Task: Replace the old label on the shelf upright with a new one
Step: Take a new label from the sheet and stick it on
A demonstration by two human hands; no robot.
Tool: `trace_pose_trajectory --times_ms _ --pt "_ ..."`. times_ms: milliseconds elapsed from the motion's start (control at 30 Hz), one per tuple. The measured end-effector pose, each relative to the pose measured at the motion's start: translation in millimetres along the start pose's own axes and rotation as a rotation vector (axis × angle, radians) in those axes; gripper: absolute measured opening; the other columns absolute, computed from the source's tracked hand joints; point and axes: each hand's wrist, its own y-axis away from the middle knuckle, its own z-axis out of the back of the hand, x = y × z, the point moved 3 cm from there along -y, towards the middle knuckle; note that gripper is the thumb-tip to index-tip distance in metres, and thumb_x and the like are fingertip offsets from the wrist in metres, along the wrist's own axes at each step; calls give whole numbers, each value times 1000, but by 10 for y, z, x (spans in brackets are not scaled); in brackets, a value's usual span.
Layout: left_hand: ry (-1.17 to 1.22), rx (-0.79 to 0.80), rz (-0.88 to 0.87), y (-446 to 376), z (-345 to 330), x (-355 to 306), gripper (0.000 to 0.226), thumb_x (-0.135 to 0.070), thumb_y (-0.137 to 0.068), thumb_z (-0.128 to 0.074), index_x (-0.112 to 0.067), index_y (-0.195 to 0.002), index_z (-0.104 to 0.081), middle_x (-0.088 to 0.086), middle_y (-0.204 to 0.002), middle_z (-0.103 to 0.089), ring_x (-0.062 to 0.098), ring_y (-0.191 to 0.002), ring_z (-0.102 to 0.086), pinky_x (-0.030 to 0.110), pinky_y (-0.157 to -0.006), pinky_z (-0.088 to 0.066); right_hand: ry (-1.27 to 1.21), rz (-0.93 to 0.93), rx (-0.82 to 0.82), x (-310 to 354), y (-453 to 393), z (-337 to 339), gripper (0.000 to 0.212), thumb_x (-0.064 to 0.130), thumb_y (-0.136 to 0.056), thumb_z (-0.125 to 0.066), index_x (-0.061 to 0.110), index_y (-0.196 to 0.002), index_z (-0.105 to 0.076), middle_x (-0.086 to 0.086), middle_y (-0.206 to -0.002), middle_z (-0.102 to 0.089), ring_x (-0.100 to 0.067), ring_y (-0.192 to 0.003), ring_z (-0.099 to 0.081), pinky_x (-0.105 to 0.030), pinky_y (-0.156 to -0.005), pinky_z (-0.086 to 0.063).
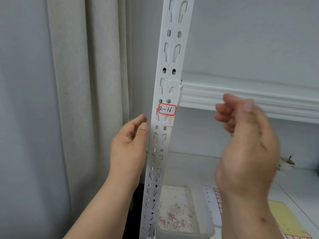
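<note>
A white slotted shelf upright (170, 66) runs from top to bottom through the middle of the head view. A red-bordered white label (167, 109) reading "2-16" is stuck on its front face, just below the shelf beam joint. My left hand (129, 144) is raised just left of the upright, fingers relaxed, holding nothing, its fingertips close to the upright's edge below the label. My right hand (245, 144) is up to the right of the upright, blurred, fingers loosely curled; I see nothing in it.
A white shelf beam (250, 99) runs right from the upright. Below, a shallow tray (181, 230) holds several torn label scraps. A sheet of red-bordered labels (215, 204) and a yellow sheet (284, 219) lie on the lower shelf. A curtain (86, 83) hangs at left.
</note>
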Motion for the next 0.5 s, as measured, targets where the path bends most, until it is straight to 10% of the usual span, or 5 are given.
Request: trace_pose_trajectory --times_ms 100,300,500 --pt "-127 5 -93 1 -52 -54 33 -18 -99 -56 -25 -130 -61 -16 -125 -65 -10 -109 -61 8 -90 -44 31 151 -38 116 -42 34 29 31 -98 -41 21 -104 -68 4 -92 -69 -9 -89 -65 -16 -78 -45" --pt "-587 -6 -553 45 -170 -87 57 -10 -90 -50 -22 -145 -47 1 -151 -42 17 -139 -37 21 -116 -22 653 343 297 -441 213 -323 50 24 -88 -36 16 -135 -53 0 -101 -56 -22 -93 -55 -40 -83 -45" --pt "-852 -10 -653 -19 -219 -43 65 -8 -87 -44 -29 -148 -41 15 -159 -31 42 -138 -35 53 -109 -32 912 399 333 -662 325 -461 67 20 -80 -33 19 -146 -38 -5 -114 -57 -29 -93 -54 -41 -80 -40"
